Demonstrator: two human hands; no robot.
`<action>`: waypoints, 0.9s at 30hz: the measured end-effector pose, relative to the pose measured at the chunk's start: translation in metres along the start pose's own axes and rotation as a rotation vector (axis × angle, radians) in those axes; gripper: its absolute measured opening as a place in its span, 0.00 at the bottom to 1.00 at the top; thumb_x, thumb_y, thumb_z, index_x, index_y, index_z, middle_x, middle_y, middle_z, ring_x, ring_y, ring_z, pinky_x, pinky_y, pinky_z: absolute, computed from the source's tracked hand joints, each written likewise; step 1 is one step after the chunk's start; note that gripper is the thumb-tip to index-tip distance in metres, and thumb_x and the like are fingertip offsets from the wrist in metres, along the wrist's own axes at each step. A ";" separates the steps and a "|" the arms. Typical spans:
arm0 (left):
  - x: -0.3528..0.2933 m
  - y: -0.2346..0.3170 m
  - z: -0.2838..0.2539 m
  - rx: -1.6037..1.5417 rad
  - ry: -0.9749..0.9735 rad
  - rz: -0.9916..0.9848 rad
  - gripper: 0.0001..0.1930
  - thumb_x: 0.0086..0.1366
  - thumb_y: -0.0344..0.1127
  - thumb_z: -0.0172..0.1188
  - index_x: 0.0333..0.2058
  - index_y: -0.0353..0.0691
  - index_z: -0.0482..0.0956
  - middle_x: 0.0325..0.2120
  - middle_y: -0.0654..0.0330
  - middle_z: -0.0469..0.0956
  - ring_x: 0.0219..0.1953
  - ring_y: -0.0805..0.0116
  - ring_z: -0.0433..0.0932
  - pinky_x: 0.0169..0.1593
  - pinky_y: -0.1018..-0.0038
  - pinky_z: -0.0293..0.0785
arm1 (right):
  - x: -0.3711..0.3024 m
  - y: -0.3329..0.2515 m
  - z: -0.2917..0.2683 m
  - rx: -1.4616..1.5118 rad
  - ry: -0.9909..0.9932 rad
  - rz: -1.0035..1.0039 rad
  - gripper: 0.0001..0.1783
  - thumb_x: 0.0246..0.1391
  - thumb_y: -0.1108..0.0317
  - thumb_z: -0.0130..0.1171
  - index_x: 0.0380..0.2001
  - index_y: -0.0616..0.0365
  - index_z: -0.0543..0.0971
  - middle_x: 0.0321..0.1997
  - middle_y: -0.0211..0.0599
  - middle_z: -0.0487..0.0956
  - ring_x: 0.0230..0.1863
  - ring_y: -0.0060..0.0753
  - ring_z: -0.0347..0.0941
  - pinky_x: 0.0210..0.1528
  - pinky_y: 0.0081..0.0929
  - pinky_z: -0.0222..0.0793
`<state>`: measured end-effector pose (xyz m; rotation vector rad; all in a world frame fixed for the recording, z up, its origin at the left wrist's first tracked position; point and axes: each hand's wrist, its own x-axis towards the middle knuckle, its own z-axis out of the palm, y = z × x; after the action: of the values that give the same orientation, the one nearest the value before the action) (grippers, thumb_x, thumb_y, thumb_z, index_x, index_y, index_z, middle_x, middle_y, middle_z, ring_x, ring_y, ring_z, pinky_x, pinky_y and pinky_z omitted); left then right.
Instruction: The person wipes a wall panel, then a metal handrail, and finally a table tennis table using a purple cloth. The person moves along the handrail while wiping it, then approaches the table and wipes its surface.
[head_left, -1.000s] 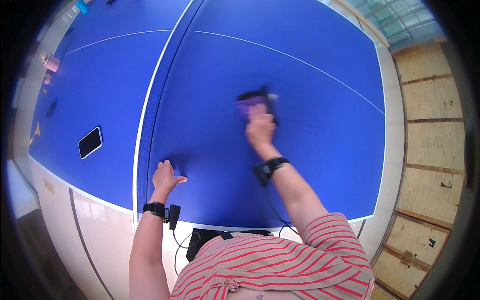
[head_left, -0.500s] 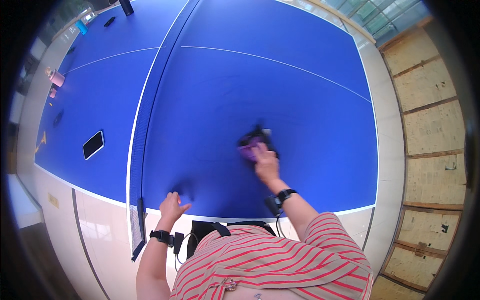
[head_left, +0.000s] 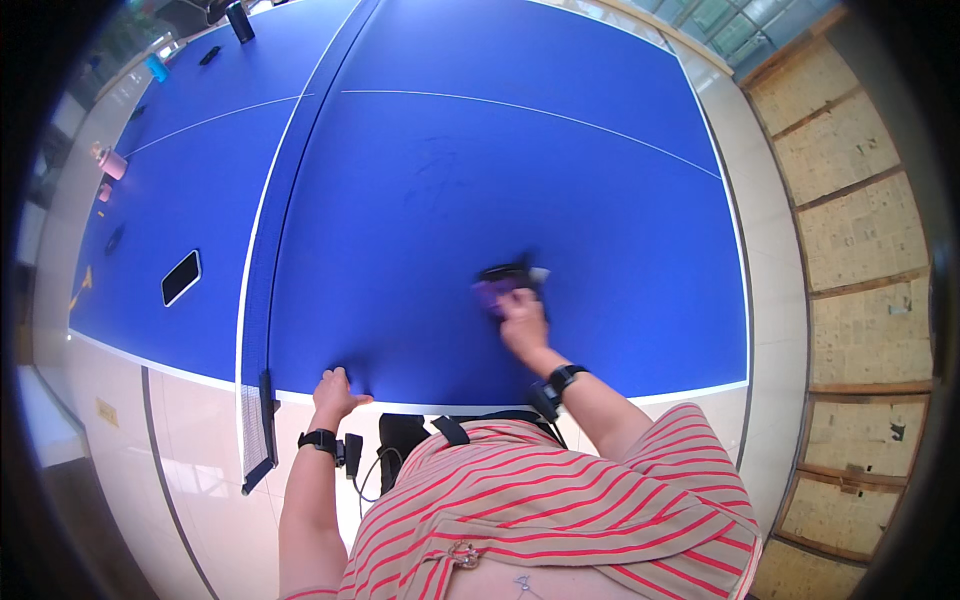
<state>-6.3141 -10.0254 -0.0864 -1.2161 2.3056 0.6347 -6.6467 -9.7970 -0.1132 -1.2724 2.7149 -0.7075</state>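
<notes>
On the blue table-tennis table (head_left: 600,230), my right hand (head_left: 523,325) is closed on a bunched purple cloth (head_left: 492,294) with dark parts and a small whitish bit at its right side. The cloth is blurred by motion and appears to lie against the tabletop. Over the table's near edge, to the right of the net's near end, my left hand (head_left: 338,393) holds nothing. Its fingers are curled loosely and the thumb stands apart. Whether it touches the edge I cannot tell.
The net (head_left: 270,235) crosses the table at the left. Beyond it lie a phone (head_left: 182,278), a pink bottle (head_left: 112,163), a blue object (head_left: 156,68) and a dark bottle (head_left: 240,22). Faint smudges mark the middle of the tabletop. Papered wooden panels (head_left: 860,240) stand at the right.
My right hand and the cloth have shifted slightly relative to the table. The view has shifted, so the net and near edge appear moved. My left hand stays by the near edge.
</notes>
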 end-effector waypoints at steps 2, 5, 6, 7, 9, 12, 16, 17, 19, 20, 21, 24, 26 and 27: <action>0.000 0.001 -0.002 -0.008 -0.004 -0.014 0.33 0.36 0.55 0.80 0.32 0.42 0.72 0.38 0.51 0.75 0.42 0.51 0.78 0.45 0.61 0.77 | -0.008 -0.067 0.014 0.120 -0.214 -0.298 0.21 0.48 0.76 0.53 0.45 0.44 0.81 0.53 0.42 0.71 0.49 0.52 0.70 0.49 0.42 0.72; -0.004 0.005 -0.001 -0.021 -0.044 -0.042 0.35 0.36 0.55 0.80 0.36 0.41 0.72 0.40 0.50 0.75 0.44 0.50 0.78 0.46 0.61 0.76 | -0.025 -0.122 0.017 0.261 -0.646 -0.670 0.22 0.48 0.74 0.55 0.46 0.39 0.82 0.53 0.35 0.72 0.50 0.46 0.71 0.45 0.37 0.75; -0.005 0.006 0.000 -0.026 -0.080 -0.062 0.36 0.36 0.55 0.80 0.38 0.41 0.71 0.41 0.50 0.75 0.45 0.50 0.78 0.47 0.61 0.76 | -0.027 -0.126 0.016 0.241 -0.757 -0.823 0.23 0.47 0.74 0.55 0.46 0.38 0.82 0.52 0.33 0.72 0.50 0.43 0.71 0.43 0.36 0.76; -0.008 0.008 0.002 -0.027 -0.093 -0.075 0.37 0.37 0.55 0.80 0.40 0.40 0.71 0.42 0.49 0.75 0.46 0.50 0.78 0.47 0.61 0.76 | -0.030 -0.123 0.013 0.212 -0.733 -0.854 0.24 0.47 0.75 0.55 0.46 0.36 0.83 0.51 0.32 0.73 0.49 0.39 0.72 0.41 0.35 0.76; -0.013 0.011 0.006 -0.023 -0.015 -0.046 0.36 0.36 0.56 0.80 0.36 0.41 0.70 0.38 0.51 0.75 0.42 0.50 0.77 0.44 0.60 0.75 | -0.025 -0.097 0.004 0.264 -0.619 -0.765 0.23 0.45 0.75 0.56 0.44 0.36 0.83 0.50 0.32 0.74 0.49 0.40 0.73 0.42 0.34 0.77; -0.016 0.014 0.008 -0.007 -0.040 -0.051 0.39 0.37 0.55 0.80 0.42 0.39 0.69 0.41 0.49 0.75 0.45 0.49 0.77 0.47 0.60 0.76 | -0.008 -0.031 -0.012 0.200 -0.337 -0.463 0.24 0.43 0.76 0.57 0.43 0.36 0.82 0.51 0.35 0.74 0.51 0.45 0.72 0.47 0.38 0.75; -0.014 0.016 0.006 0.017 -0.068 -0.064 0.42 0.36 0.55 0.80 0.45 0.37 0.69 0.44 0.46 0.75 0.47 0.48 0.78 0.48 0.61 0.77 | 0.034 0.083 -0.047 -0.119 -0.029 0.104 0.27 0.43 0.77 0.53 0.49 0.45 0.77 0.52 0.44 0.72 0.49 0.54 0.71 0.47 0.45 0.73; -0.014 0.017 0.006 0.014 -0.062 -0.058 0.42 0.36 0.54 0.80 0.44 0.37 0.69 0.44 0.46 0.75 0.46 0.49 0.78 0.47 0.61 0.77 | 0.046 0.107 -0.055 -0.144 -0.006 0.237 0.27 0.45 0.75 0.53 0.52 0.44 0.76 0.53 0.46 0.70 0.50 0.55 0.71 0.48 0.46 0.72; -0.015 0.017 0.006 0.028 -0.062 -0.071 0.42 0.35 0.54 0.81 0.44 0.37 0.69 0.43 0.46 0.75 0.46 0.49 0.79 0.47 0.62 0.78 | 0.071 0.133 -0.054 -0.195 -0.014 0.486 0.28 0.49 0.71 0.52 0.57 0.43 0.73 0.55 0.49 0.68 0.51 0.57 0.71 0.51 0.47 0.71; -0.015 0.018 0.006 0.025 -0.050 -0.064 0.42 0.35 0.54 0.81 0.44 0.37 0.69 0.43 0.46 0.75 0.45 0.49 0.79 0.46 0.62 0.78 | 0.085 0.136 -0.051 -0.208 -0.035 0.592 0.29 0.51 0.69 0.51 0.59 0.42 0.71 0.56 0.51 0.67 0.52 0.59 0.71 0.52 0.48 0.71; -0.016 0.019 0.007 0.030 -0.045 -0.065 0.41 0.35 0.54 0.81 0.44 0.37 0.70 0.43 0.46 0.75 0.45 0.49 0.79 0.46 0.63 0.78 | 0.098 0.132 -0.043 -0.215 -0.057 0.590 0.31 0.52 0.67 0.49 0.62 0.41 0.69 0.58 0.50 0.66 0.54 0.60 0.70 0.54 0.49 0.70; -0.017 0.020 0.007 0.027 -0.045 -0.072 0.41 0.35 0.53 0.81 0.43 0.37 0.70 0.43 0.47 0.75 0.45 0.49 0.79 0.46 0.63 0.78 | 0.125 0.079 -0.005 -0.188 -0.059 0.353 0.21 0.59 0.67 0.47 0.55 0.40 0.73 0.59 0.47 0.67 0.54 0.60 0.69 0.52 0.51 0.71; -0.017 0.020 0.007 0.027 -0.051 -0.077 0.41 0.35 0.53 0.81 0.43 0.37 0.70 0.43 0.47 0.74 0.45 0.49 0.79 0.46 0.63 0.78 | 0.125 0.022 0.018 -0.165 -0.033 -0.033 0.19 0.56 0.72 0.48 0.50 0.42 0.76 0.53 0.44 0.70 0.50 0.56 0.70 0.45 0.48 0.73; -0.017 0.020 0.007 0.029 -0.052 -0.078 0.41 0.35 0.53 0.81 0.43 0.37 0.70 0.43 0.47 0.74 0.45 0.49 0.79 0.46 0.63 0.78 | 0.122 -0.009 0.028 -0.110 -0.056 -0.157 0.19 0.53 0.74 0.50 0.47 0.43 0.77 0.51 0.43 0.70 0.47 0.53 0.70 0.44 0.47 0.74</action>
<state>-6.3215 -10.0007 -0.0784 -1.2550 2.2062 0.5959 -6.7136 -9.9025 -0.1177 -1.5185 2.6650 -0.5324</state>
